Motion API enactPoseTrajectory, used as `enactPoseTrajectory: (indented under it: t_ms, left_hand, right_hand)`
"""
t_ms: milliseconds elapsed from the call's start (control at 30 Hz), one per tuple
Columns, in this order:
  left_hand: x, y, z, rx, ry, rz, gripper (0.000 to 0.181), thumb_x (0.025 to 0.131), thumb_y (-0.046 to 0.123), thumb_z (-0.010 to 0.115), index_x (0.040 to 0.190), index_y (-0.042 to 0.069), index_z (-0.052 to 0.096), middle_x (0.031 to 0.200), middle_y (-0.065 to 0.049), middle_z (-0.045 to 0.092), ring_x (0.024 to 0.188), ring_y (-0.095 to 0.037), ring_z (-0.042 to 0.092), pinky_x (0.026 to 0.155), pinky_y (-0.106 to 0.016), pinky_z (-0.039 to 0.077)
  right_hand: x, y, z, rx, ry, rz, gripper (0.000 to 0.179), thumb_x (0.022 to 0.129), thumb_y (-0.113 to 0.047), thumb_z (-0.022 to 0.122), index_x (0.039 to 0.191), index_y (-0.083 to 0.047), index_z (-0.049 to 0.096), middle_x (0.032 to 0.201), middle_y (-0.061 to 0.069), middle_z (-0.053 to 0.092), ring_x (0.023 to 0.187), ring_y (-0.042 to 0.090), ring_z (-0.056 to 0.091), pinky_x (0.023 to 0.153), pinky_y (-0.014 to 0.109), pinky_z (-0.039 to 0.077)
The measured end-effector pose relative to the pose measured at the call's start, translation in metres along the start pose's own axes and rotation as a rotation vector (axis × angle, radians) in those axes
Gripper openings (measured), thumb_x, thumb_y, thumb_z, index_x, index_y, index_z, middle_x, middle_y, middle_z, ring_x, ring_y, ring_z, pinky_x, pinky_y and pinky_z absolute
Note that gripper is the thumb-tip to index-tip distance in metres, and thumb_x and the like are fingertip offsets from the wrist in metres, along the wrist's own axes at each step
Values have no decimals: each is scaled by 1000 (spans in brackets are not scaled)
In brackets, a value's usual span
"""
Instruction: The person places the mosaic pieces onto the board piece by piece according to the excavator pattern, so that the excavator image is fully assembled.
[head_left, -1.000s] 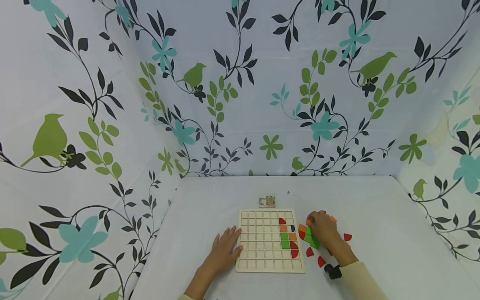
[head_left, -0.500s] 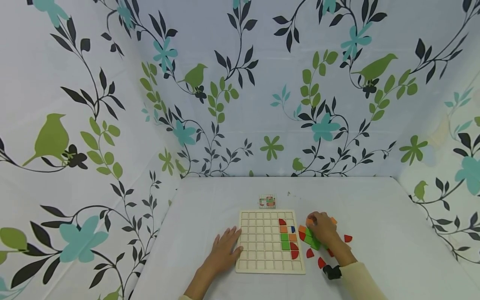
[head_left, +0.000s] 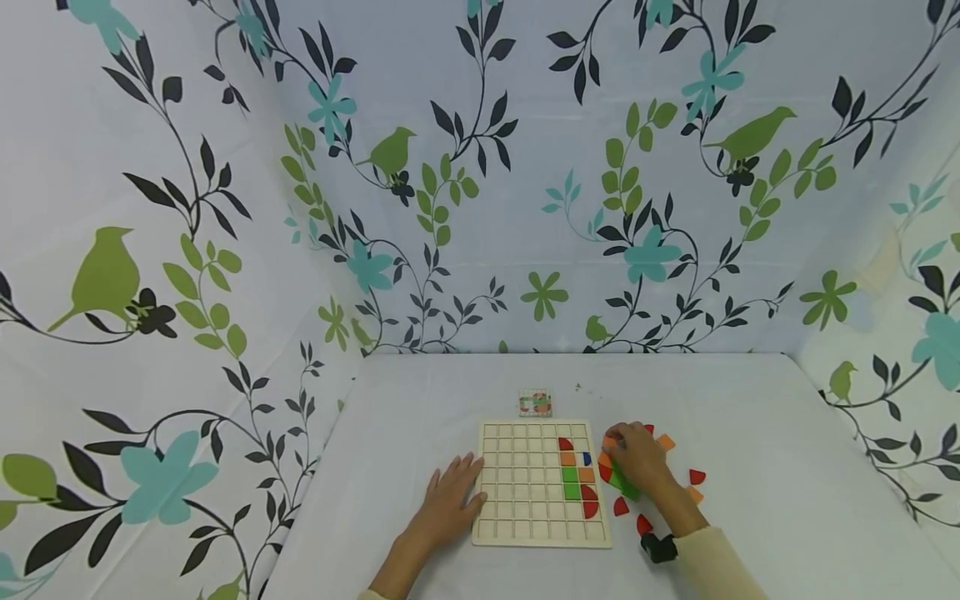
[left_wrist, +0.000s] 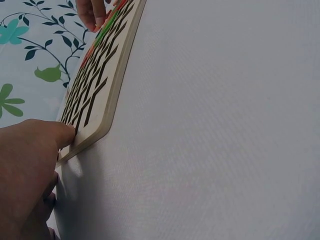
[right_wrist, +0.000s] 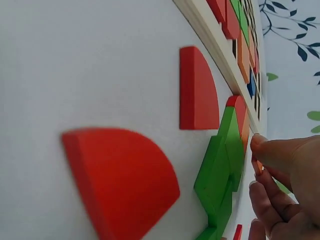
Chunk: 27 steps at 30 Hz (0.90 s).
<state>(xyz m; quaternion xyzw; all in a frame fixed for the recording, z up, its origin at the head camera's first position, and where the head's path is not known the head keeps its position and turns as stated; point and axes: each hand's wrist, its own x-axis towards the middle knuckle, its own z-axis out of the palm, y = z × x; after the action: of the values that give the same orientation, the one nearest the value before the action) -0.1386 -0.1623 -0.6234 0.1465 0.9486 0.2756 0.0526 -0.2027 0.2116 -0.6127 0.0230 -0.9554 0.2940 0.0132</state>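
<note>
A white table (head_left: 420, 400) carries everything, and toward its near edge, about midway between the left and right edges, lies a wooden grid board (head_left: 517, 500), flat and squarely in front of the person, probably so that both hands reach it easily. The left hand (head_left: 450, 496) lies with fingers extended and spread, its tips on the board's left edge, seemingly to keep it from sliding. The right hand (head_left: 637, 454) pinches an orange tile (right_wrist: 257, 166) between thumb and finger over the loose pieces, a grip that suits something so small and thin. Those pieces, green tiles (right_wrist: 227, 145) and red quarter-round tiles (head_left: 697, 477) among them, lie just beyond the board's right edge, presumably to stay within that hand's reach. A small patterned card (head_left: 536, 402) rests just past the board's far edge, perhaps so it can be seen while working. On the board, coloured pieces fill cells near the right edge, including a blue piece (head_left: 587, 458), the smallest seen there.
</note>
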Motion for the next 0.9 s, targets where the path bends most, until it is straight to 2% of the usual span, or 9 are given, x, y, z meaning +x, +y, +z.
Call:
enactPoseTrajectory:
  t_ms: [133, 333, 500, 633, 767, 900]
  left_hand:
    - [0, 0, 1, -5, -3, 2, 61, 108, 37, 57, 162, 14, 42, 170, -15, 35, 159, -42, 27, 124, -74, 12]
    - [-1, 1, 0, -6, -5, 0, 61, 108, 37, 58, 162, 14, 42, 170, -15, 35, 159, -42, 27, 124, -74, 12]
    - [0, 1, 1, -2, -7, -2, 61, 108, 37, 58, 162, 14, 42, 170, -15, 35, 159, -42, 27, 124, -74, 12]
    - [1, 0, 2, 8, -14, -19, 61, 108, 39, 56, 163, 16, 41, 171, -13, 33, 160, -40, 25, 126, -72, 11]
    - [2, 0, 2, 13, -9, -18, 61, 108, 39, 57, 163, 16, 42, 171, -13, 34, 160, -40, 26, 125, -73, 11]
    - [2, 1, 2, 4, -11, -18, 61, 108, 38, 57, 162, 15, 42, 171, -13, 34, 160, -40, 26, 125, -73, 11]
  right_hand:
    - [-13, -9, 0, -20, 8, -19, 31, 99, -23, 76, 123, -5, 72, 117, 15, 65, 100, 29, 64, 85, 52, 52]
    - [-40, -32, 2, -14, -40, -59, 29, 97, -22, 79, 123, -11, 71, 111, 7, 64, 95, 21, 57, 79, 41, 44]
    - [-60, -45, 9, 5, -71, -120, 20, 93, -21, 83, 108, -20, 70, 102, -5, 61, 96, 16, 56, 80, 37, 45]
    - [-73, -51, 17, -8, -84, -180, 20, 89, -21, 86, 97, -25, 68, 98, -12, 58, 94, 9, 55, 81, 33, 51]
    - [-81, -54, 24, -24, -89, -221, 18, 89, -23, 86, 94, -27, 69, 96, -15, 59, 93, 9, 50, 84, 35, 47]
    - [-85, -54, 26, -48, -66, -256, 20, 89, -24, 87, 90, -29, 67, 95, -18, 59, 92, 9, 50, 79, 32, 36]
